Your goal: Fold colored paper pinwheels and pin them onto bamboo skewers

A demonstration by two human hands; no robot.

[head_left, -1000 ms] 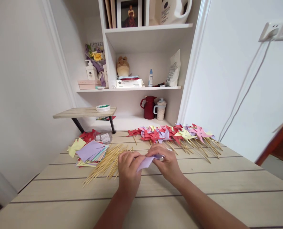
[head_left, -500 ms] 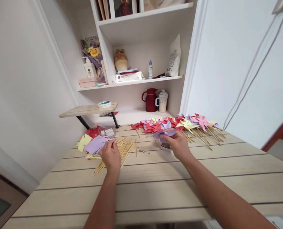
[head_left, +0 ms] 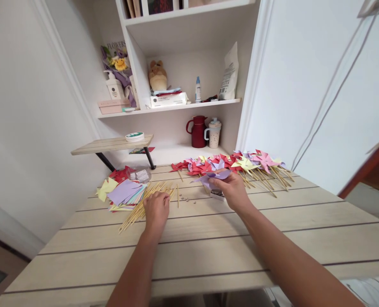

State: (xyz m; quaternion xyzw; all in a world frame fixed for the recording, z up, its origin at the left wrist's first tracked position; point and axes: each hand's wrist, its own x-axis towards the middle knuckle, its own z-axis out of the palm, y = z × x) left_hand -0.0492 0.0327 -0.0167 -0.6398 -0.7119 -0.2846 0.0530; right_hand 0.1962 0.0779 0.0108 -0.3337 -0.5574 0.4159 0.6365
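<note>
My right hand (head_left: pixel 229 187) pinches a folded purple paper pinwheel (head_left: pixel 219 174) between thumb and fingers, above the table. My left hand (head_left: pixel 157 207) rests at the right edge of a pile of thin wooden sticks (head_left: pixel 134 216), its fingers curled. What those fingers hold, if anything, is hidden. One separate stick (head_left: pixel 177 196) lies just beyond the left hand, with several tiny metallic pieces (head_left: pixel 186 199) beside it. Under my right hand stands a small box (head_left: pixel 217 195) with dark contents, partly covered by the hand.
Finished pinwheels on sticks (head_left: pixel 247 164) lie heaped at the back right. Stacked coloured paper sheets (head_left: pixel 125 192) and a clear plastic box (head_left: pixel 141 175) are at left, near a small raised shelf (head_left: pixel 112 145). A red jug (head_left: pixel 198 132) and a cup (head_left: pixel 214 134) stand behind.
My left hand has moved right and down, from beside the purple sheets to the sticks. My right hand still holds the purple pinwheel. The view has shifted slightly.
</note>
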